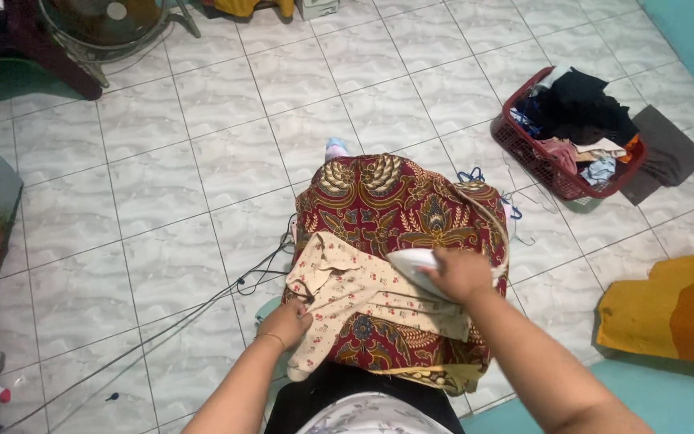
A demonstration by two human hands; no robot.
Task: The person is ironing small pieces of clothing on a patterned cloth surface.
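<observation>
A small cream garment [359, 291] with a floral print lies spread on a red and gold patterned cloth [387, 201] that covers a low pad on the floor. My right hand [461, 272] grips a white iron [413, 262] resting on the garment's right part. My left hand [287, 321] presses down the garment's left edge, fingers closed on the fabric. A thin bracelet circles my left wrist.
A red laundry basket [524, 153] full of clothes stands at the right, a dark cloth [668, 153] beside it. Cables [202, 309] run over the white tiled floor at left. A fan [106, 28] stands top left. A yellow-orange cushion [672, 309] lies at right.
</observation>
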